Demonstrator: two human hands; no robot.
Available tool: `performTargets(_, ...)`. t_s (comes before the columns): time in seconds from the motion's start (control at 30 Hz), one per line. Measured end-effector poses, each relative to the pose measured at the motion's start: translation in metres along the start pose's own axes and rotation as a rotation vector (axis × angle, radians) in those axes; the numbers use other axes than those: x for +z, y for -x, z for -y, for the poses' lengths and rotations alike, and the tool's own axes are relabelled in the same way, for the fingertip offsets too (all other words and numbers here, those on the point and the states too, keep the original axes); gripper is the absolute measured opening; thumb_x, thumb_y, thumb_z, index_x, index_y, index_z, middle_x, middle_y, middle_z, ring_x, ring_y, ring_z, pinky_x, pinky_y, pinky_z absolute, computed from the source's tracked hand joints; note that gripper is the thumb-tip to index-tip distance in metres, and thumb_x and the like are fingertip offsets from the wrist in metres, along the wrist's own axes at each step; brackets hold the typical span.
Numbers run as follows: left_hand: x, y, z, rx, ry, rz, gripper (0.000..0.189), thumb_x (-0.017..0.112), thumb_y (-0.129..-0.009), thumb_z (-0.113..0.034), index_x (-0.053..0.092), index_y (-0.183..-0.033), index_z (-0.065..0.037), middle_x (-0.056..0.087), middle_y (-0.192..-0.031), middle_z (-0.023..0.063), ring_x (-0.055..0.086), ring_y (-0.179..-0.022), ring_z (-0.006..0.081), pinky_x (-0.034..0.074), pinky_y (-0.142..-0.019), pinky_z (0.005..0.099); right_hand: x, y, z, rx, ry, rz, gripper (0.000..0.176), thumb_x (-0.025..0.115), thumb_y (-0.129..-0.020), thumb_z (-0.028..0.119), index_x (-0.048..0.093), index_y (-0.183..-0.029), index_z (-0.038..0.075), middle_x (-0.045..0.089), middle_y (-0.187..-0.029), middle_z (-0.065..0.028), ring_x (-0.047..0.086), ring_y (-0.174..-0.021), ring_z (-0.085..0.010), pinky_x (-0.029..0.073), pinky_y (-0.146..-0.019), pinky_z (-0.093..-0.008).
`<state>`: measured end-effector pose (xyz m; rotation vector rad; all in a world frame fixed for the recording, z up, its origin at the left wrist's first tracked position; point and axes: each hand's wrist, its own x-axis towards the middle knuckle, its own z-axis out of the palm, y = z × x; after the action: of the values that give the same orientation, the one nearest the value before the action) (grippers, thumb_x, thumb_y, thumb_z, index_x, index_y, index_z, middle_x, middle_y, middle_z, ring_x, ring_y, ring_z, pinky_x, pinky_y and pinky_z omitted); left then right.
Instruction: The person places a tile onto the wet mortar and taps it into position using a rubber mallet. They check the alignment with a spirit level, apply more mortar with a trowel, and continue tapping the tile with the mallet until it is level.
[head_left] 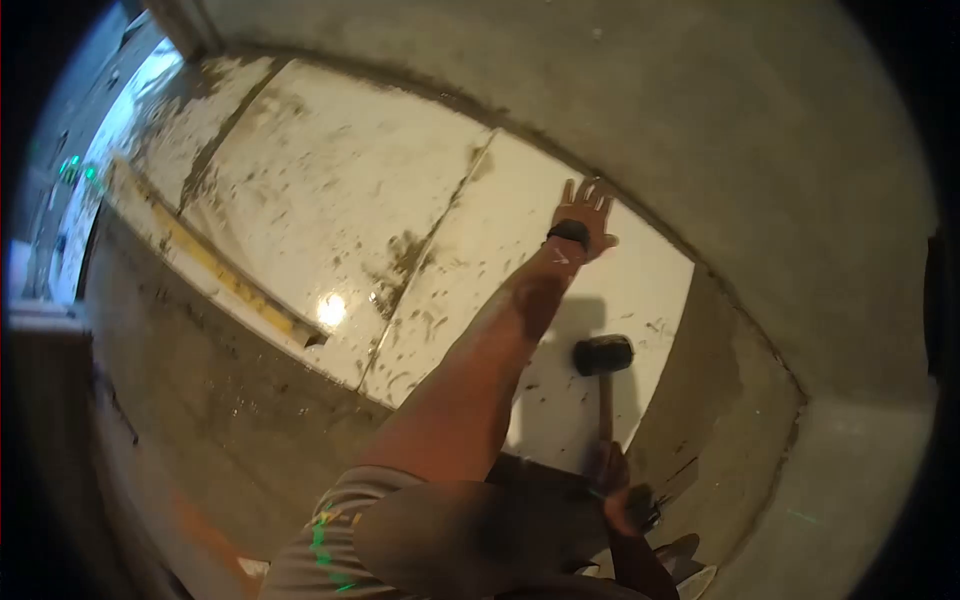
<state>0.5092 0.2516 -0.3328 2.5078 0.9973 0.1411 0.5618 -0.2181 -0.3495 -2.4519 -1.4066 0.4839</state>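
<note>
My left hand (584,218) lies with its fingers spread on a white floor tile (540,190), close to the foot of the wall. A dark watch (570,233) is on that wrist. In my right hand (614,490), at the lower right, is the wooden handle of a rubber mallet (604,355). Its black head overlaps the same tile in this view, below and to the right of my left forearm. Muddy smears and spots mark the tile.
More white tiles (340,150) with muddy marks run to the left, with thin joints between them. A long yellow bar (215,262), like a spirit level, lies along their near edge. Grey walls (700,120) rise behind and at the right. Bare grey floor (250,370) borders the tiles.
</note>
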Motion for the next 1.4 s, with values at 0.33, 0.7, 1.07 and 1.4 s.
performTargets(0.33,0.029,0.111,-0.019,-0.044,-0.068,-0.097,0.068,0.033,-0.106,-0.052,0.022,-0.164,-0.017,0.012,-0.172,0.0089,0.004,-0.159,0.0269,-0.002,-0.128,0.0516,-0.109,-0.051,0.089,0.431,-0.662,0.282,0.033,0.065,-0.100,0.042,0.058,-0.098,0.009,0.056,-0.072,-0.0003,0.051,-0.055,-0.0067,0.040,-0.046,-0.0258)
performTargets(0.7,0.027,0.146,-0.026,-0.083,-0.080,-0.067,0.064,0.027,-0.109,-0.046,0.017,-0.164,-0.017,0.011,-0.172,0.0073,0.004,-0.159,0.0270,0.000,-0.128,0.0529,-0.175,-0.142,0.074,-0.214,0.402,0.053,0.052,0.060,-0.101,0.048,0.060,-0.101,-0.004,0.057,-0.080,-0.0242,0.054,-0.069,-0.0360,0.047,-0.069,-0.0471)
performTargets(1.07,0.039,0.142,-0.016,-0.013,0.053,-0.093,0.065,0.043,-0.105,-0.038,0.027,-0.161,-0.009,0.015,-0.170,0.0154,0.009,-0.158,0.0307,0.004,-0.128,0.0536,-0.180,-0.141,0.138,-0.078,0.713,0.088,0.026,0.066,-0.098,0.020,0.066,-0.114,0.000,0.068,-0.103,-0.0248,0.067,-0.096,-0.0446,0.051,-0.079,-0.0530)
performTargets(1.4,-0.003,0.210,0.079,-0.430,-0.084,-0.369,0.098,0.044,-0.095,-0.068,0.018,-0.162,-0.001,0.015,-0.167,0.0280,0.005,-0.157,0.0403,-0.004,-0.123,0.0630,-0.194,-0.127,0.184,-0.249,0.620,-0.050,0.028,0.069,-0.094,0.019,0.064,-0.118,0.005,0.064,-0.094,-0.0216,0.065,-0.087,-0.0427,0.050,-0.076,-0.0530)
